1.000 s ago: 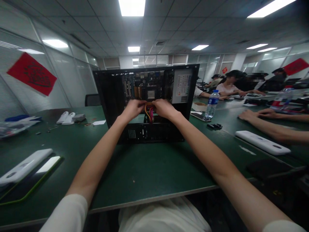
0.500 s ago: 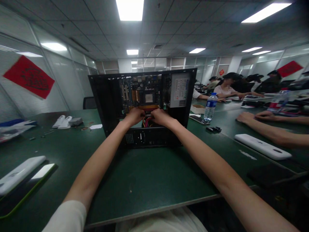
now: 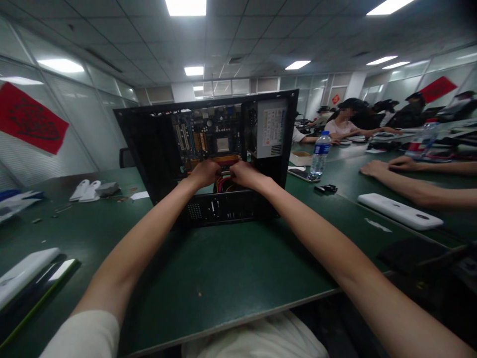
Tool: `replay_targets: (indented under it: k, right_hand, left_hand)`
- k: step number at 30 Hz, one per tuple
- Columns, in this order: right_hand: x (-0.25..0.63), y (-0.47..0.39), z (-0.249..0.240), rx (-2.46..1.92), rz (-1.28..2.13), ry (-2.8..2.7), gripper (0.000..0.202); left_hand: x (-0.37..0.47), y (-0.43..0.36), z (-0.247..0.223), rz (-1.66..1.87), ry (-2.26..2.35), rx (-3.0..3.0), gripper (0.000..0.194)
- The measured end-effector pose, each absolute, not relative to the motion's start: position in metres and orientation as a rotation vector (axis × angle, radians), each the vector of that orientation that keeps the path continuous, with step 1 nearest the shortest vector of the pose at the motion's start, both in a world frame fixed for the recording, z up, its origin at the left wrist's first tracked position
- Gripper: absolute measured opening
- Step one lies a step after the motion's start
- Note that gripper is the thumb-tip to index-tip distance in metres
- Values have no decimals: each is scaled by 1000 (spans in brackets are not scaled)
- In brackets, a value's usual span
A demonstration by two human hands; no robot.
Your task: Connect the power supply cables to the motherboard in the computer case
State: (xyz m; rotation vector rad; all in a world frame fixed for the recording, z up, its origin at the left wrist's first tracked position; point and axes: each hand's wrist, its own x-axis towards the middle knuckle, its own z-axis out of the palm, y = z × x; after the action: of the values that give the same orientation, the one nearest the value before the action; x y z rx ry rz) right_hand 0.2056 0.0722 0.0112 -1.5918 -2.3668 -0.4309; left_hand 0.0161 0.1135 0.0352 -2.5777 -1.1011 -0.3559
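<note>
An open black computer case [image 3: 136, 144] stands tilted on the green table in front of me. Inside it are a motherboard [image 3: 210, 125] with a bare square processor socket area and, at the upper right, a silver power supply [image 3: 271, 128]. Both my hands reach into the case's lower middle, just below the motherboard. My left hand [image 3: 206, 174] has its fingers curled closed by a bundle of coloured cables [image 3: 223, 186]. On the other side of that bundle, my right hand [image 3: 246, 175] is also closed. What the fingertips grip is hidden.
Right of the case stand a water bottle [image 3: 320, 156], a phone [image 3: 301, 174] and a small black part [image 3: 326, 189]. A white device [image 3: 400, 211] lies near another person's arms [image 3: 421, 184]. At left are white objects [image 3: 85, 190] and another white device [image 3: 28, 273].
The case's upper part has come closer and shifted left, so it looks larger. My hands stay in it by the cables, slightly farther left. The whole view has shifted a little.
</note>
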Motion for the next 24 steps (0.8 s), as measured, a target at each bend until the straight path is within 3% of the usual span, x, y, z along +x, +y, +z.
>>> replay_targets:
  k: [24]
  right_hand:
    - [204, 70, 15, -1454, -507, -2411, 24]
  left_hand:
    - [15, 105, 33, -355, -1214, -2465, 21]
